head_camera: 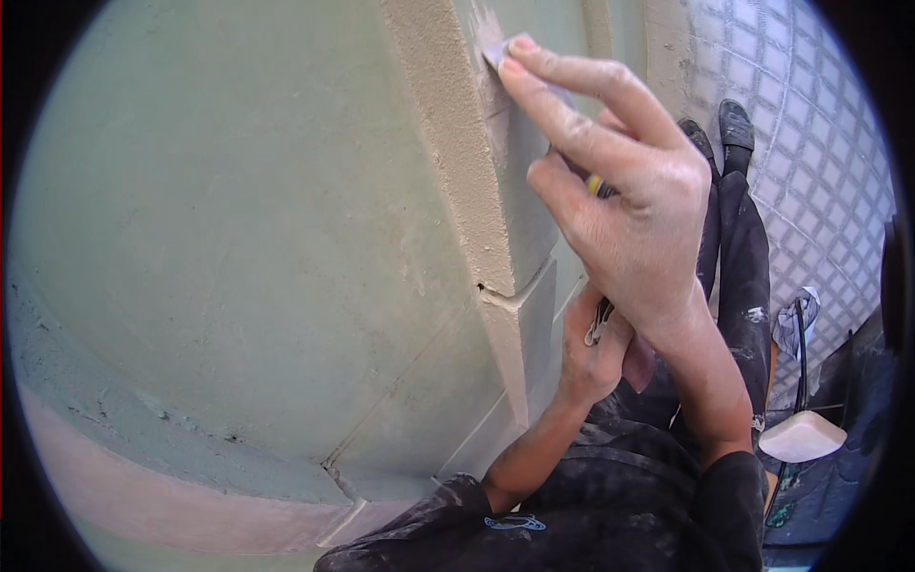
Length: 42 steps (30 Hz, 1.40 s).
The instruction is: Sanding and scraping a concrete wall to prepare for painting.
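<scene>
My right hand (629,164), dusted pale, holds a putty knife (500,53), with two fingertips pressing near its thin blade against the green wall. Part of a black and yellow handle (599,187) shows beneath the palm. Beside the blade, whitish filler (493,118) is smeared along a rough beige raised band (450,136). Lower down, my left hand (593,357) is closed around a dark tool with a metal part (599,322); its kind is unclear. A dull red flat piece (638,365) sticks out by that hand, partly hidden by my right wrist.
The green wall (271,214) has grooves and a cracked joint near a small hole (481,287). A pinkish band (179,486) curves at the lower left. Patterned paving (808,157) lies at the right, with crumpled material (797,322) and a pale rounded object (803,436) near my legs.
</scene>
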Available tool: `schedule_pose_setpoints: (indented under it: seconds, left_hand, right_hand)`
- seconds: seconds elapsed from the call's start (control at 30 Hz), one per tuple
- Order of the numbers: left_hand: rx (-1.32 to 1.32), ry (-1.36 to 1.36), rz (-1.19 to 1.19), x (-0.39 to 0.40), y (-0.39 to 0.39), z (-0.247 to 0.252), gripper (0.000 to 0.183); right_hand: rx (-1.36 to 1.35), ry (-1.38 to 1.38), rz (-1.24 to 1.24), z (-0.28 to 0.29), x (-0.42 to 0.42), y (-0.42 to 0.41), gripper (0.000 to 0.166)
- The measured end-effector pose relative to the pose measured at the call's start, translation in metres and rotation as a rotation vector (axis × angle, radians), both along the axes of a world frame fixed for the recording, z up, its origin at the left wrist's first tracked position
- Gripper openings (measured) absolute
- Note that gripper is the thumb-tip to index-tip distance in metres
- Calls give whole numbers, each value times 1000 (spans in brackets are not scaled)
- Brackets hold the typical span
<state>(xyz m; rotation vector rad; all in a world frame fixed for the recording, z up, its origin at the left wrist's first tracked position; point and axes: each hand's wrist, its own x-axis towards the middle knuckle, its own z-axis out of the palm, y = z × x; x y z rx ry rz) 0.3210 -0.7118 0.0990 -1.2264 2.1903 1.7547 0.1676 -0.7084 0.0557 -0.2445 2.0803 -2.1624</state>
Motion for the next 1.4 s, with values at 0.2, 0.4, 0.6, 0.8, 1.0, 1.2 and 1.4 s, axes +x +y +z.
schedule_pose_setpoints:
  seconds: [0.2,0.4,0.6,0.8,1.0,1.2,1.4]
  left_hand:
    - [99,-10,71,-11,-4,-1,26]
    - [18,12,25,0,0,5,26]
    - [146,-87,59,-9,-7,9,27]
    - [161,-93,80,-2,-9,11,26]
    - [53,-42,67,2,1,9,25]
    - [159,-136,125,9,3,13,26]
    - [89,-34,147,8,6,16,25]
  right_hand:
    - [-6,16,-29,1,-12,-3,56]
    - [3,-9,-1,1,0,-1,58]
    - [-14,5,-29,2,-8,-2,60]
    - [14,-29,-9,0,-4,-5,59]
    - [19,14,-8,5,-2,0,59]
    - [0,-45,36,8,3,4,60]
    - [-2,-76,27,10,8,3,59]
